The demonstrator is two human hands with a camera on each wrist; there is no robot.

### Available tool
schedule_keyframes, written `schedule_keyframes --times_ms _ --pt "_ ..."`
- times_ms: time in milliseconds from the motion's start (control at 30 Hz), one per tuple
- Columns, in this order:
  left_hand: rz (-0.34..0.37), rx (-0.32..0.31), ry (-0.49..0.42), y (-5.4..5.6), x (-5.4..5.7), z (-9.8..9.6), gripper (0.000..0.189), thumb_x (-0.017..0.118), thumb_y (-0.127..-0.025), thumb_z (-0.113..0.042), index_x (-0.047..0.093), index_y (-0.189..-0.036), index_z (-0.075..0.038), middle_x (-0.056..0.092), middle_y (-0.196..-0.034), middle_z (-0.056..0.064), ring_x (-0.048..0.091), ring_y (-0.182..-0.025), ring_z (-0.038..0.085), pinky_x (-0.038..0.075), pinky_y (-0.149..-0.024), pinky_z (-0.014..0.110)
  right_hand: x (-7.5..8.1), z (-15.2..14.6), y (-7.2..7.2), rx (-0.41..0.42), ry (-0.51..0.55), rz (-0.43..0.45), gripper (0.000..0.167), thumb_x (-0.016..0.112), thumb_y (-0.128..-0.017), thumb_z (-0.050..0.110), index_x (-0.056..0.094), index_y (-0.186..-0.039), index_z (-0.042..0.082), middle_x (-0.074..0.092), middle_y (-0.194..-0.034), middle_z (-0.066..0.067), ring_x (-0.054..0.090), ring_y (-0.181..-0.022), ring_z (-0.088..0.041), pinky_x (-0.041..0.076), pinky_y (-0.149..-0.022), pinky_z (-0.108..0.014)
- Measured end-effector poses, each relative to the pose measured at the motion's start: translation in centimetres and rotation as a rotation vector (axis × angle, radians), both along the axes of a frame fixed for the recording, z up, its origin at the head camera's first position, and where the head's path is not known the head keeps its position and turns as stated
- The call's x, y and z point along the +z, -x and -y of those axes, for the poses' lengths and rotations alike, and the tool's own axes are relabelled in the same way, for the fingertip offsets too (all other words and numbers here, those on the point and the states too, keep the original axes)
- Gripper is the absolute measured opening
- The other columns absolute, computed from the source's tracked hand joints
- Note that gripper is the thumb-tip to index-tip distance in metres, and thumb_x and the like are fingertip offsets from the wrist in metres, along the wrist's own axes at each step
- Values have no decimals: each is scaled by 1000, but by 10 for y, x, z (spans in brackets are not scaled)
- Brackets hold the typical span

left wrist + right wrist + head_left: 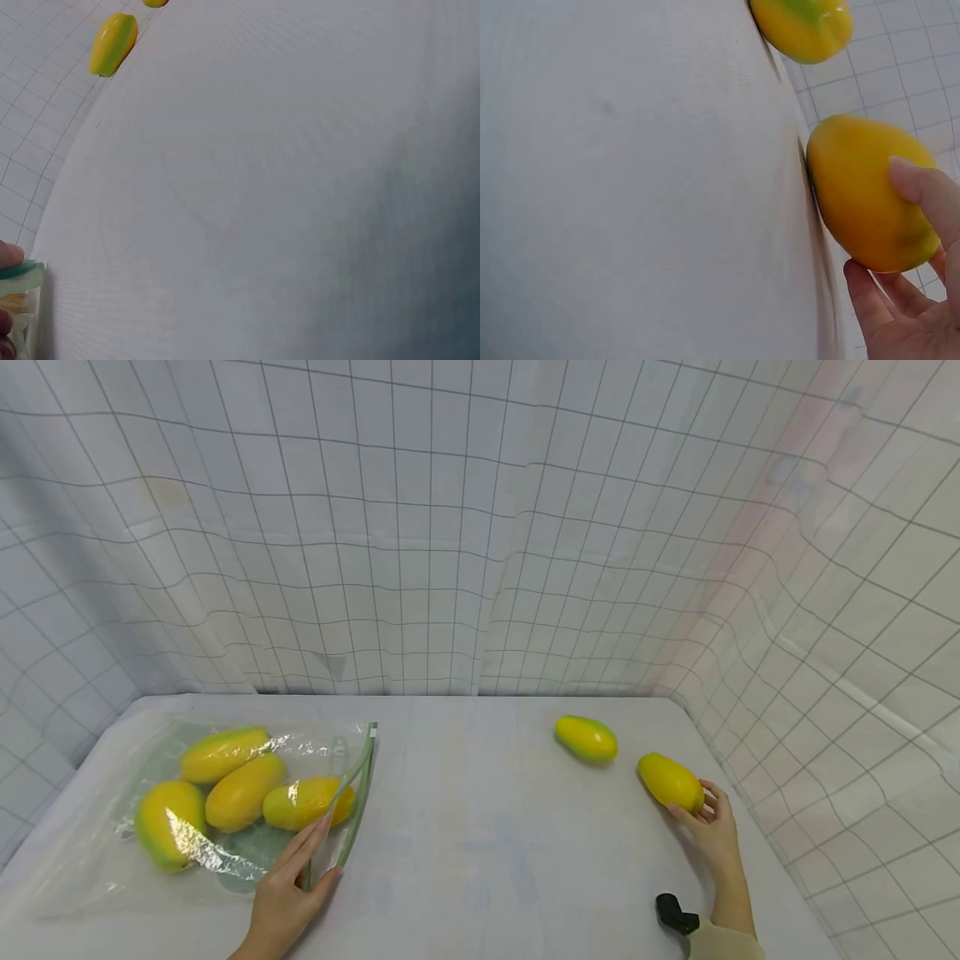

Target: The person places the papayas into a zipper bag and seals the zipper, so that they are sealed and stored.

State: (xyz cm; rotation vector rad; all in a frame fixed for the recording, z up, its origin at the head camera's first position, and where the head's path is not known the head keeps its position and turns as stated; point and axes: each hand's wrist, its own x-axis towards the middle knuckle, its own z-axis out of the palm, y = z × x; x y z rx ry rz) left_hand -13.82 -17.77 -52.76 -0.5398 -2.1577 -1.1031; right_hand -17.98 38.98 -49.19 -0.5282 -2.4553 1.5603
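The fruit (670,782) on the worktop (465,827)'s right, gripped at its broad end by the right hand (714,831), is probably firm, light and slick, best cupped there; the left hand (288,889) holds the limp bag (247,852)'s mouth (365,777).

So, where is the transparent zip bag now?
In the head view, the transparent zip bag lies on the left side of the table, with four yellow-green fruits inside and the left hand at its opening.
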Motion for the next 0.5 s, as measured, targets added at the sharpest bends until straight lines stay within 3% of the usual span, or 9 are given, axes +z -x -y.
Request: schedule_keyframes --times_ms 300,500 --pt "-16 -1 -4 0 0 -1 65 54 -86 -48 53 -125 4 52 -131 5 37 -123 -4 29 -97 7 8 7 0 -56 -8 -72 77 70 -81 28 25 -141 10 36 -130 -13 44 -99 -4 38 -74 -1" --pt "-26 -3 -4 0 1 -1 65 53 -86 -48 53 -125 4 51 -132 5 37 -123 -4 29 -97 7 18 15 4 -69 -9 -149 71 71 -80 22 31 -137 12 40 -120 1 45 -96 -1 39 -76 -1"
